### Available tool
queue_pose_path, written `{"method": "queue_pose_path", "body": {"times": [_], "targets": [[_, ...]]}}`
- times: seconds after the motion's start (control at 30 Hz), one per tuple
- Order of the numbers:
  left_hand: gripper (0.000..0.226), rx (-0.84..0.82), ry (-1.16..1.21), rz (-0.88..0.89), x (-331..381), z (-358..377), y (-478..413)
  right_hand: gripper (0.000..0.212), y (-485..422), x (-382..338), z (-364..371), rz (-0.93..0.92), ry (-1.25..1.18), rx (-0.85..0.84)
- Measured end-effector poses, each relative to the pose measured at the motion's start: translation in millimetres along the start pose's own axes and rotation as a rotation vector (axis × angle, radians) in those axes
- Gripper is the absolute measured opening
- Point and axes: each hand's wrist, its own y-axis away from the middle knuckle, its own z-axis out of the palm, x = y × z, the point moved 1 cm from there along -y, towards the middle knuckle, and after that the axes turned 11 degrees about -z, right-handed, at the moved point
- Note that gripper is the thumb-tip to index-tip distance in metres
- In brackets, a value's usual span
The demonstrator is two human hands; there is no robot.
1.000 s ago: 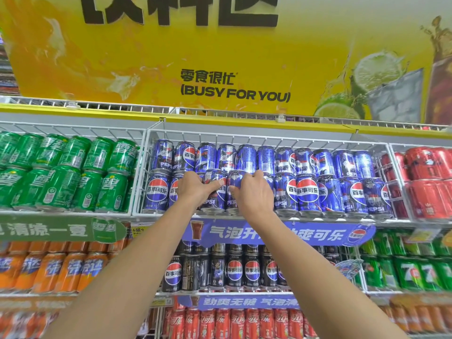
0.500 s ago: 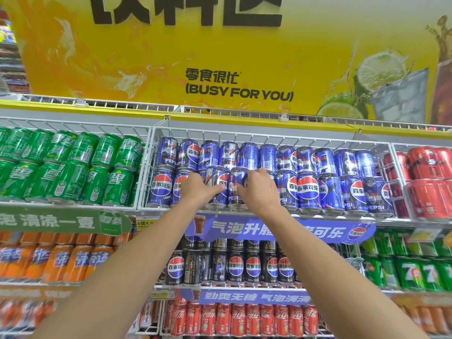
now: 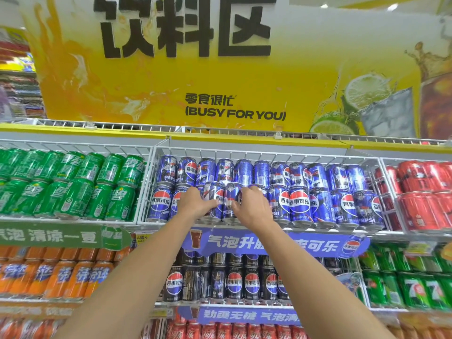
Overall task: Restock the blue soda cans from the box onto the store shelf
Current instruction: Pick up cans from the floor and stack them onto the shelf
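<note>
Still gripping front-row blue cans (image 3: 227,194) as before: left hand (image 3: 195,204) one, right hand (image 3: 255,209) another. Green cans (image 3: 73,187) left, red cans (image 3: 420,199) right.

Yellow wall banner (image 3: 220,77) with black lettering and lime artwork, white wire shelving (image 3: 305,157) beneath, blurred aisle shelves (image 3: 18,94) far left

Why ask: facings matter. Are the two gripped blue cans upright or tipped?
Upright: both blue cans stand base-down on the shelf, left hand and right hand gripping them.
</note>
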Motion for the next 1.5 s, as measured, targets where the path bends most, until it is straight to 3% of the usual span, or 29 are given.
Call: {"method": "queue_pose_path", "body": {"times": [0.23,0.47,0.7,0.93,1.17,1.33,1.43,1.5], "targets": [[0.044,0.11,-0.348,0.263,-9.6,-20.7,31.3,0.026,20.6,3.2,-3.1,-0.141,0.121,-0.102],[0.053,-0.087,-0.837,0.537,-23.8,-26.6,94.2,0.052,69.0,-15.9,-29.3,-0.158,0.236,-0.269],[0.068,-0.164,-0.945,0.638,-78.7,-28.3,168.5,0.07,158.4,-54.2,-43.7,-0.098,0.304,-0.401],[0.067,-0.151,-0.942,0.567,-173.4,-61.8,200.0,0.074,203.9,-119.3,3.8,-0.204,0.296,-0.504],[0.061,-0.237,-0.928,0.257,-288.9,-75.6,173.3,0.075,206.5,-173.3,109.2,-0.353,0.128,-0.593],[0.082,-0.219,-0.797,0.123,-373.6,-19.9,159.0,0.062,230.9,-150.1,210.9,-0.372,0.048,-0.686],[0.091,-0.313,-0.792,0.046,-418.9,38.1,168.3,0.072,265.8,-114.5,286.0,-0.324,0.021,-0.776],[0.105,-0.379,-0.782,-0.044,-451.5,81.2,177.5,0.064,306.8,-88.3,335.1,-0.244,-0.04,-0.861]]}}
